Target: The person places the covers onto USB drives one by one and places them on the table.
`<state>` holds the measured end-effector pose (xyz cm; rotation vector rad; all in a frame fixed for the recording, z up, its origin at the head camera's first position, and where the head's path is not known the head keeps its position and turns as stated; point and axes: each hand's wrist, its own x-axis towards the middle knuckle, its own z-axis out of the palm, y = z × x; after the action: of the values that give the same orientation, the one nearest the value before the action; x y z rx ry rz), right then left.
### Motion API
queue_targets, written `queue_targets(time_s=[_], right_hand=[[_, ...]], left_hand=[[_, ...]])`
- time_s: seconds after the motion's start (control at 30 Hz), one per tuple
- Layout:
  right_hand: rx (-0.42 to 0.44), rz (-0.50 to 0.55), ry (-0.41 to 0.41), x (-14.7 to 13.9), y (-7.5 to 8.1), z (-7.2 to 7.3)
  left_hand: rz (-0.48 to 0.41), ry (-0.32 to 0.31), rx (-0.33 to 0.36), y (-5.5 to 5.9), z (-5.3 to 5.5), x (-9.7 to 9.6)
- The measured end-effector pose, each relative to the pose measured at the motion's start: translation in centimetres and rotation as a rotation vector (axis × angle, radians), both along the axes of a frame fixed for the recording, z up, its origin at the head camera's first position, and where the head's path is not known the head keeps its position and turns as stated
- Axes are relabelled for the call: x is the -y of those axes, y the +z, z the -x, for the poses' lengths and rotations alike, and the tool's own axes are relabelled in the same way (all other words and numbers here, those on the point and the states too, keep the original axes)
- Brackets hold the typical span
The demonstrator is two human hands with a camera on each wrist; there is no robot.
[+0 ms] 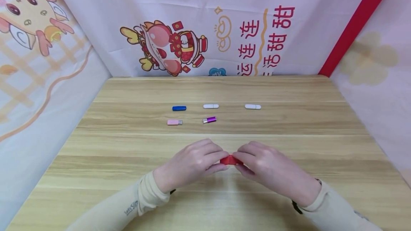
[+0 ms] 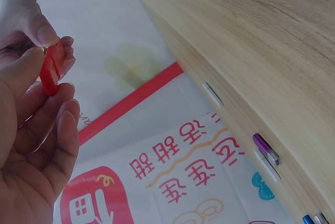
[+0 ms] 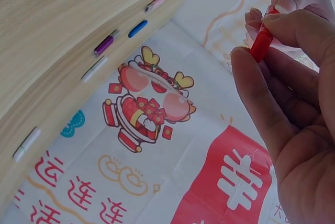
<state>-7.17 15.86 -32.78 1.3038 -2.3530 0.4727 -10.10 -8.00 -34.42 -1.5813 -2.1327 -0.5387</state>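
Note:
Between both hands, above the near part of the table, is a small red USB flash drive (image 1: 231, 160). My left hand (image 1: 196, 161) pinches its left end between thumb and fingers. The right hand (image 1: 271, 167) pinches the other end the same way. A seam crosses the red body (image 2: 51, 68) in the left wrist view; the fingers cover much of both ends. From the right wrist, one red end (image 3: 261, 46) shows between thumb and forefinger.
Farther back on the wooden table (image 1: 112, 124) lie a blue stick (image 1: 179, 108), a white stick (image 1: 211, 106), another white stick (image 1: 253, 107), a pink USB drive (image 1: 174, 122) and a purple USB drive (image 1: 209, 119). A printed cloth (image 1: 192, 6) hangs behind the table.

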Motion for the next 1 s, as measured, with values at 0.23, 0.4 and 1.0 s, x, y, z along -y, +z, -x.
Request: queue_targets(time_s=[0.23,0.4,1.0], right_hand=[[-0.021,0.009,0.023,-0.2,0.0,-0.1],[-0.005,0.016,0.034,-0.3,0.1,-0.2],[0.002,0.01,0.045,-0.7,0.6,-0.5]], left_hand=[[0.007,-0.021,0.017,0.1,-0.2,-0.1],[0.01,-0.027,0.01,0.1,-0.3,-0.2],[-0.001,0.0,0.058,0.7,-0.4,-1.0]])
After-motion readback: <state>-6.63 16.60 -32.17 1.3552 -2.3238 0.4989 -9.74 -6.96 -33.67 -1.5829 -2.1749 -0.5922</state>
